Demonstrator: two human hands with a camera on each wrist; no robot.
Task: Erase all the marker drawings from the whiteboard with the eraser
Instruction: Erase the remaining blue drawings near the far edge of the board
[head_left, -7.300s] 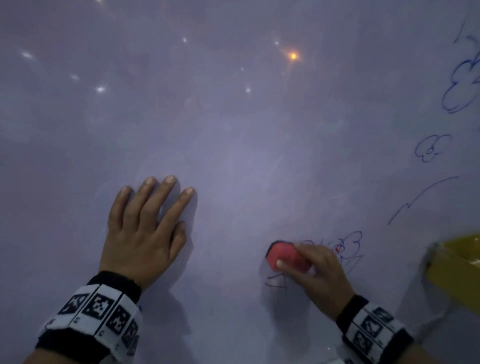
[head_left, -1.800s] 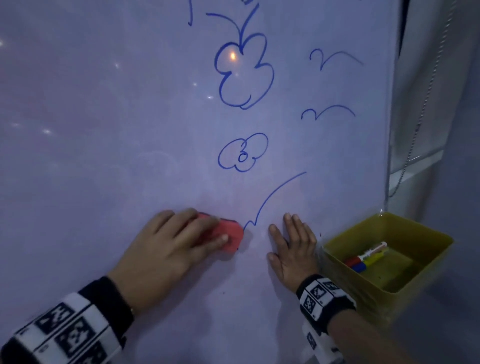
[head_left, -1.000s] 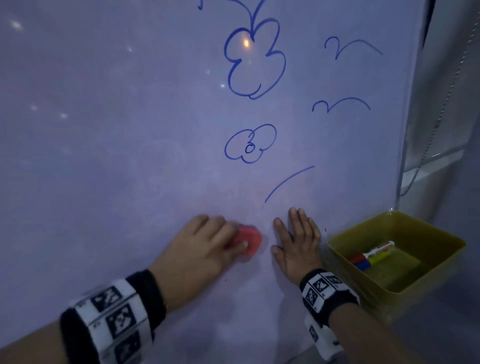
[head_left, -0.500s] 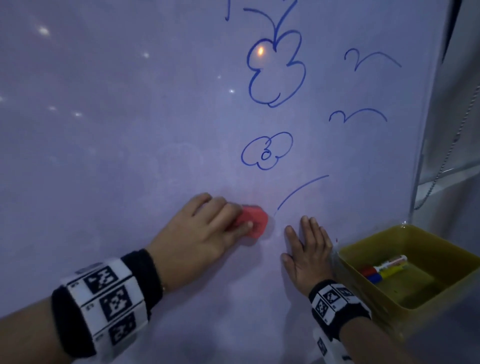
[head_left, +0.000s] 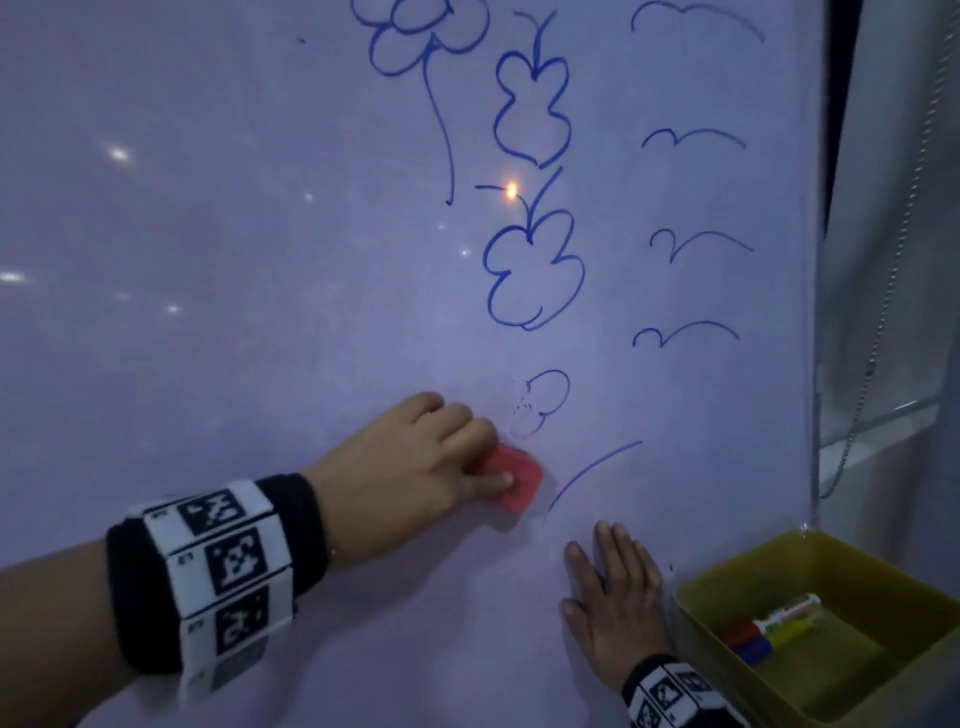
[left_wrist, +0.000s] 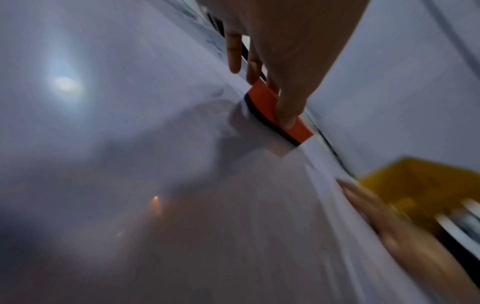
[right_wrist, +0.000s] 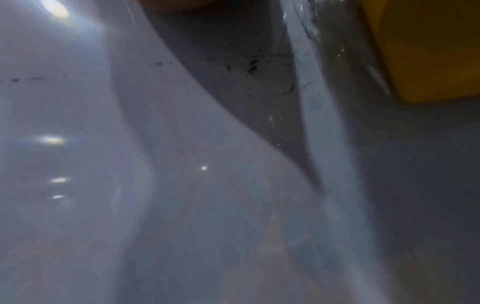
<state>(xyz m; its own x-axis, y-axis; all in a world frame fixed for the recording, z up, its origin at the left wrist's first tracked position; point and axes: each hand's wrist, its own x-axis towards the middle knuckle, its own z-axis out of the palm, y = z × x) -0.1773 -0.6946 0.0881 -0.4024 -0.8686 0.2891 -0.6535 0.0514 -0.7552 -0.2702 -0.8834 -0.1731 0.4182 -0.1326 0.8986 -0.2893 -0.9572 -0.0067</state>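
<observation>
My left hand grips the red eraser and presses it flat on the whiteboard, just below a half-wiped small blue flower. A slanted blue line runs right of the eraser. Above them are larger blue flowers and bird-like strokes. My right hand lies flat on the board with straight fingers, below the line. In the left wrist view my fingers hold the eraser, its dark pad on the board. The right wrist view shows only blurred board.
A yellow bin with markers stands at the board's lower right, close to my right hand. The board's right edge borders a window blind with a bead chain.
The eraser swept over the small flower, wiping its left part away. The lower end of the slanted line was rubbed off earlier. The view has shifted up; my right hand stays flat.
</observation>
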